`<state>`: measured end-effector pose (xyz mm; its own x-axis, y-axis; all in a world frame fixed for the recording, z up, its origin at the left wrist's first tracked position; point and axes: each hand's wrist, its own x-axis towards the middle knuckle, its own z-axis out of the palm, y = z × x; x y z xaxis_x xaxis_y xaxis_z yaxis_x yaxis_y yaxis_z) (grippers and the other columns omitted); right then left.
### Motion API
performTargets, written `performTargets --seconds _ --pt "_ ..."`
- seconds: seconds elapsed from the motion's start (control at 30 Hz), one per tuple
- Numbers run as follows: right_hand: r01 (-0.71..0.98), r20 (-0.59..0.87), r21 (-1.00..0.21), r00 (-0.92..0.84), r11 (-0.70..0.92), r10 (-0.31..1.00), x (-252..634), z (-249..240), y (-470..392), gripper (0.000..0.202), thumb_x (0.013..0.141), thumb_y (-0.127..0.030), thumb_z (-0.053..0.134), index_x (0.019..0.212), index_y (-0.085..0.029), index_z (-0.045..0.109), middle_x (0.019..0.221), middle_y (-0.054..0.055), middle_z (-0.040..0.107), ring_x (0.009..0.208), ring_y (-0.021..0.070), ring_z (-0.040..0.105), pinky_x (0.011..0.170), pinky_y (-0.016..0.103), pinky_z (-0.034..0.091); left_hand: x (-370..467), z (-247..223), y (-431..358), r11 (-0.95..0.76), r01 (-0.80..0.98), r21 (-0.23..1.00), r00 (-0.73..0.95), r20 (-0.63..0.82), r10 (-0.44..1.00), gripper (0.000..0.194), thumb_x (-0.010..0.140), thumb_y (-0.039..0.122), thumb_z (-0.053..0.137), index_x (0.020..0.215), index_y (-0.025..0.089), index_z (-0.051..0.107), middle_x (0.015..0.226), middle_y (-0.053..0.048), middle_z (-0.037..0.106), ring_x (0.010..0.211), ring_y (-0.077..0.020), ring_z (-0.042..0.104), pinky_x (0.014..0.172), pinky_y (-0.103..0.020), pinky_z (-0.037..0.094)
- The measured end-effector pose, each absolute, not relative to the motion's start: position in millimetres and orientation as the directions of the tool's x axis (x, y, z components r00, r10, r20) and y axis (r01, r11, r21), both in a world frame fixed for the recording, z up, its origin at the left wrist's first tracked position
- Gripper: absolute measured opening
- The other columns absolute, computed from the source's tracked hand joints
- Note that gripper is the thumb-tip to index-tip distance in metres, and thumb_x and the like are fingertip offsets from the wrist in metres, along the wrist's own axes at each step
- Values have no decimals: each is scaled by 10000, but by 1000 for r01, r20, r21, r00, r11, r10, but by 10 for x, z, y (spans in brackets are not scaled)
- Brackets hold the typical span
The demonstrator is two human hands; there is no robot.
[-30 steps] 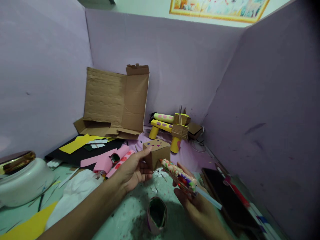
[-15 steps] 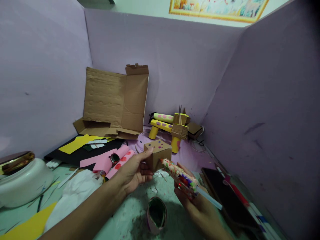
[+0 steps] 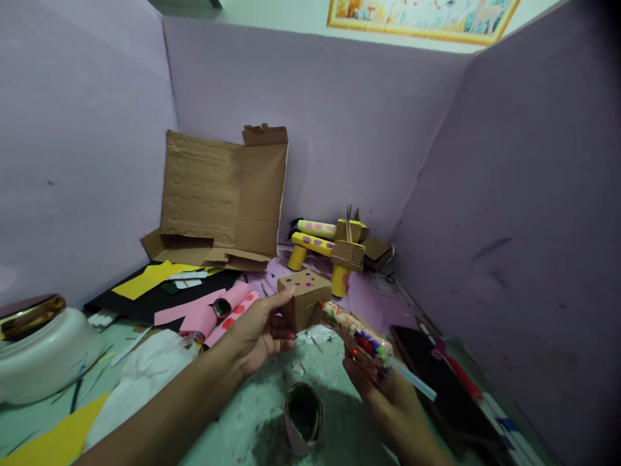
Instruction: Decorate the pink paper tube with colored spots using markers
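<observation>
My left hand (image 3: 257, 330) grips a small brown cardboard cube (image 3: 303, 296) with purple dots on its top, held just above the table. In my right hand (image 3: 388, 395) is a glue gun (image 3: 361, 336) wrapped in colourful patterned paper, with a clear glue stick poking out of its back end. The gun's nozzle points at the cube's right side and touches it or nearly so. A pink paper-roll ring (image 3: 303, 419) stands on the green table (image 3: 252, 421) just below both hands.
A flattened cardboard box (image 3: 220, 197) leans on the purple back wall. Yellow spotted roll figures (image 3: 327, 249) stand behind the cube. Pink rolls (image 3: 228, 310), black and yellow paper (image 3: 155, 278) lie left. A white pot (image 3: 41, 353) sits far left, a black phone (image 3: 436, 382) at right.
The glue gun has moved right and slightly down, its nozzle shifting along the cube's right side. My left hand has turned the cube a little.
</observation>
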<state>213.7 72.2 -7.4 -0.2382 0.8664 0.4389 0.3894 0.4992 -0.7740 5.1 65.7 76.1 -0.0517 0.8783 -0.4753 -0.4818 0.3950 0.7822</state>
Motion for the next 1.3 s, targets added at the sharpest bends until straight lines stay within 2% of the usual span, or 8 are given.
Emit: performTargets --seconds 0.2,0.37,0.57,0.77,0.9,1.03,1.3 --pt "379 436 -793 -195 477 879 2131 -77 727 435 862 -464 548 1198 -206 646 1096 121 714 1036 306 652 952 481 485 30 778 661 379 -493 783 -62 -466 883 323 843 389 605 707 97 630 542 -54 582 448 -116 503 436 -216 419" --pt "353 430 -798 -237 489 871 2119 -36 732 453 862 -466 540 1210 -192 637 1061 130 725 1017 315 663 930 490 501 14 796 658 368 -501 783 -65 -458 887 311 873 368 564 727 102 628 564 -58 593 463 -124 522 442 -221 427" --pt "378 398 -793 -274 479 875 2111 -3 717 485 872 -446 535 1297 -215 564 1201 124 671 1166 327 584 969 493 474 -1 808 680 355 -522 776 -68 -452 889 296 879 354 553 726 109 619 547 -53 588 441 -120 511 444 -224 427" --pt "367 426 -771 -311 521 850 2103 -37 720 519 895 -405 509 1371 -201 481 1304 129 605 1175 316 584 954 462 495 -15 819 686 356 -515 780 -69 -452 889 298 867 373 571 743 106 619 552 -56 596 449 -121 527 447 -218 435" --pt "379 456 -738 -330 558 827 2100 -30 705 533 897 -383 507 1390 -186 458 1311 120 601 1174 307 588 957 426 500 -6 798 692 348 -517 782 -68 -443 894 295 865 373 571 749 106 620 554 -53 598 451 -123 530 444 -221 440" --pt "384 455 -720 -368 578 811 2091 -23 689 521 907 -356 499 1404 -215 435 1335 86 586 1168 285 596 953 384 508 10 782 686 335 -529 780 -74 -436 897 275 872 340 562 739 105 617 553 -48 600 439 -115 520 439 -222 440" --pt "344 409 -762 -403 549 819 2100 -90 687 506 919 -338 501 1407 -229 419 1359 84 565 1216 265 555 1000 380 461 56 747 670 342 -508 790 -78 -438 896 273 860 345 581 751 98 622 542 -44 599 437 -113 518 435 -215 425"
